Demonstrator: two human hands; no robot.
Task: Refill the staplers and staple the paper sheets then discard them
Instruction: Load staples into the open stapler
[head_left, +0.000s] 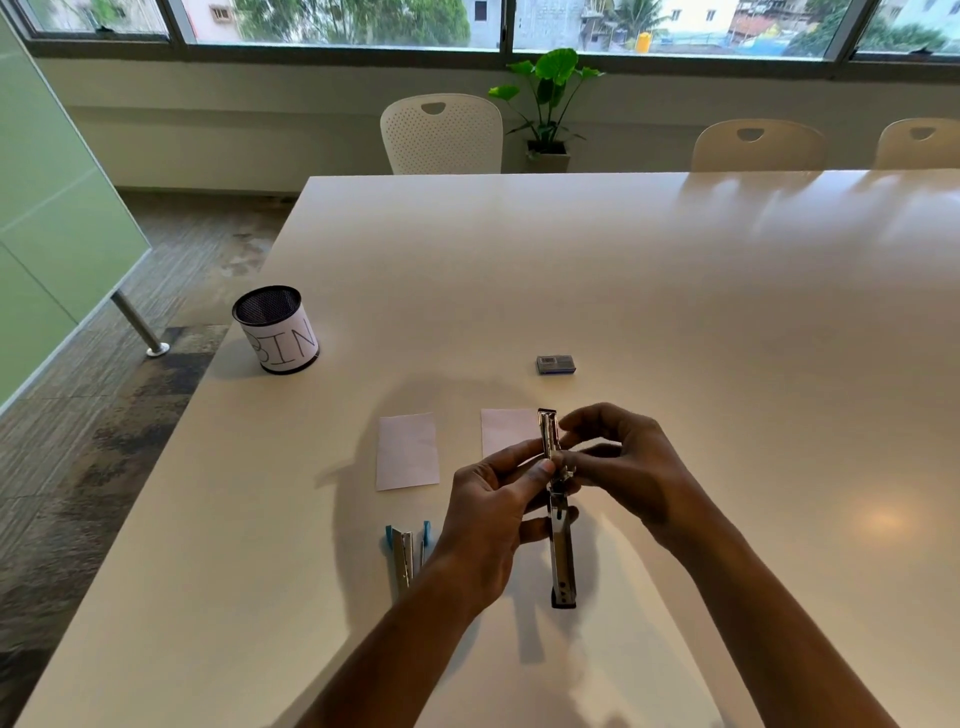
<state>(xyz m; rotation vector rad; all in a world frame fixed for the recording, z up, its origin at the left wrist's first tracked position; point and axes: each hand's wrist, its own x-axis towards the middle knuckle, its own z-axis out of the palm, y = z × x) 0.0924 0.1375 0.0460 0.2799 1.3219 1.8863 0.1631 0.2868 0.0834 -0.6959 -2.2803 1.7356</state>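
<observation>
A black stapler (562, 561) is swung fully open above the white table (675, 322), its metal channel pointing away from me. My left hand (488, 525) grips its middle. My right hand (623, 462) pinches at the channel near the hinge; whether it holds staples is hidden. A blue stapler (404, 556) lies open on the table to the left. Two small paper sheets lie ahead, the left sheet (408, 451) and the right sheet (506, 430), which is partly behind the stapler. A small staple box (555, 364) sits farther off. A black mesh cup marked BIN (275, 328) stands at the left edge.
White chairs (441, 134) line the table's far side, with a potted plant (548, 104) under the windows. The table's left edge drops to a carpeted floor beside a green partition (47, 208).
</observation>
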